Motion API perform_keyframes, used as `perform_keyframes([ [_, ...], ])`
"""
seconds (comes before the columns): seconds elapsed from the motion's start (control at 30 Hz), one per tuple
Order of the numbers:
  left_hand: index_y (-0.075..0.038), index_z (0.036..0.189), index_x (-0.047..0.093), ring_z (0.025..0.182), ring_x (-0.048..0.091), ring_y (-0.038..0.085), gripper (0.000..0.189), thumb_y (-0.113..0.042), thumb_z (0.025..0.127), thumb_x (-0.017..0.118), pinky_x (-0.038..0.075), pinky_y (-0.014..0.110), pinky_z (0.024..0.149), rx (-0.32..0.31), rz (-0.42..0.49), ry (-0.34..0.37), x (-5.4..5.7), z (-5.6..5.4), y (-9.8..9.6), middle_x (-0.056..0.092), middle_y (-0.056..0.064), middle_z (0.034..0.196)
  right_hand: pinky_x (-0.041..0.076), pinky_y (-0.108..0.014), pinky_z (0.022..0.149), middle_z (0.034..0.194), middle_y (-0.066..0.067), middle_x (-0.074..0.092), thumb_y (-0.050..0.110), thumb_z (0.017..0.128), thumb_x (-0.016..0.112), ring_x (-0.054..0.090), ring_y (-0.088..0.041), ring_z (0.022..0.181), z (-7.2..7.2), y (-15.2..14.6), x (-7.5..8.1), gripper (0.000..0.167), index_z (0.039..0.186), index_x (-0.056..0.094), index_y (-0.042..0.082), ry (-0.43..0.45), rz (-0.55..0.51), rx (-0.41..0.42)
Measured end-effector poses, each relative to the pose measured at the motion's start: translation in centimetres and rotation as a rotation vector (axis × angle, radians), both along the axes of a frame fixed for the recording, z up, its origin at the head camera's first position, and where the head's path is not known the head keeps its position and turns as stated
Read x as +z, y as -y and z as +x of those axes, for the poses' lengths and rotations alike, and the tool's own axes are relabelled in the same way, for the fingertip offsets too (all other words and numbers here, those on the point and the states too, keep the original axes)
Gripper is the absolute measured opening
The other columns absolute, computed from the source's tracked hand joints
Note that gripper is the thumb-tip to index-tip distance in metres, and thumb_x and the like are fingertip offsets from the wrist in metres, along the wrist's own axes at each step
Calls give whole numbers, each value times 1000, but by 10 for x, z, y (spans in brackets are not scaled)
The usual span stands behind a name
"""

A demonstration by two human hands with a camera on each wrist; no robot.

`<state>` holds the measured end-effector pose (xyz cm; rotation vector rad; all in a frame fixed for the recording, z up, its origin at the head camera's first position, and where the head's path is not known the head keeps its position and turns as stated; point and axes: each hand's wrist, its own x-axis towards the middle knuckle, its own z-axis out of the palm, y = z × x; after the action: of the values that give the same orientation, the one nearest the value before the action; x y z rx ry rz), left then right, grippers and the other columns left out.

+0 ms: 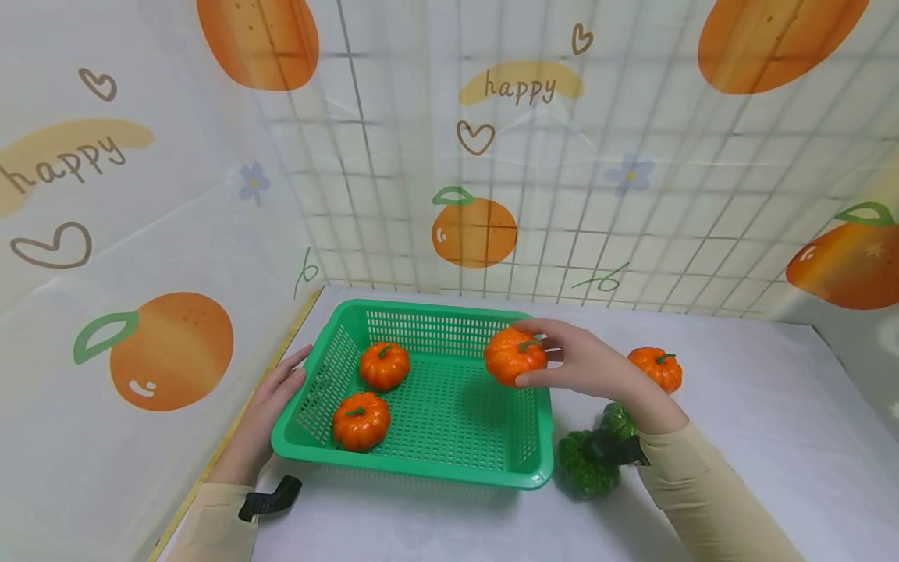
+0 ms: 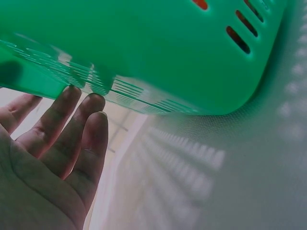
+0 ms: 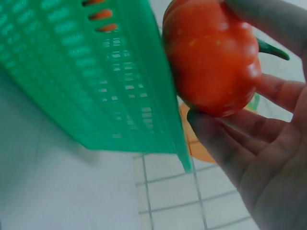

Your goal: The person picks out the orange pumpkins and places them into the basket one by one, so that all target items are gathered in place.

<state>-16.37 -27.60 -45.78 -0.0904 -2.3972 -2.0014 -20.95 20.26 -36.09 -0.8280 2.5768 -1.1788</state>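
Observation:
My right hand [image 1: 572, 355] grips a small orange pumpkin [image 1: 511, 359] with a green stem, thumb below and fingers over its far side. The pumpkin is above the right end of a green plastic basket [image 1: 421, 468]; in the right wrist view the same pumpkin [image 3: 211, 57] shows beside the basket's rim. Two more orange pumpkins, one farther back [image 1: 384, 365] and one nearer [image 1: 361, 421], sit inside on the left. My left hand [image 1: 270, 406] is at the basket's left side, and its extended fingertips [image 2: 93, 103] are right at the wall in the left wrist view.
Right of the basket, partly behind my right forearm, are a dark green pumpkin [image 1: 586, 468], another green one [image 1: 618, 420] and an orange pumpkin [image 1: 656, 368]. A printed white curtain [image 1: 393, 156] over a wire grid stands behind the white table [image 1: 758, 414].

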Motion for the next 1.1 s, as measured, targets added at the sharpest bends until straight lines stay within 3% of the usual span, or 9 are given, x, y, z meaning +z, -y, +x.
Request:
perform_keyframes([
  [0.13, -26, 155, 34, 126, 48, 22, 54, -44, 105, 44, 50, 27, 88, -4, -6, -2, 0, 0, 0, 33, 10, 155, 50, -41, 92, 136, 10, 53, 53, 78, 80, 55, -20, 115, 2, 11, -1, 79, 145, 48, 26, -13, 30, 10],
  [0.5, -24, 156, 34, 126, 48, 21, 55, -43, 106, 43, 49, 25, 89, -5, -13, -9, 4, 2, -3, 33, 11, 155, 52, -36, 88, 137, 10, 52, 52, 76, 82, 55, -15, 113, 6, 37, -10, 81, 144, 50, 24, -30, 64, 68],
  [0.7, -25, 156, 33, 126, 48, 20, 55, -44, 105, 43, 49, 25, 89, -6, -9, 10, 3, 2, -2, 31, 10, 156, 52, -38, 89, 135, 10, 52, 52, 76, 83, 54, -12, 111, 7, 50, -16, 79, 143, 51, 24, -29, 90, 104],
  [1.1, -25, 155, 34, 126, 46, 22, 54, -44, 105, 43, 49, 25, 88, 5, -19, -3, 1, 0, 0, 31, 9, 156, 50, -36, 89, 132, 10, 55, 53, 76, 82, 53, -9, 108, 3, 73, -24, 78, 140, 54, 20, -104, 167, 171],
])
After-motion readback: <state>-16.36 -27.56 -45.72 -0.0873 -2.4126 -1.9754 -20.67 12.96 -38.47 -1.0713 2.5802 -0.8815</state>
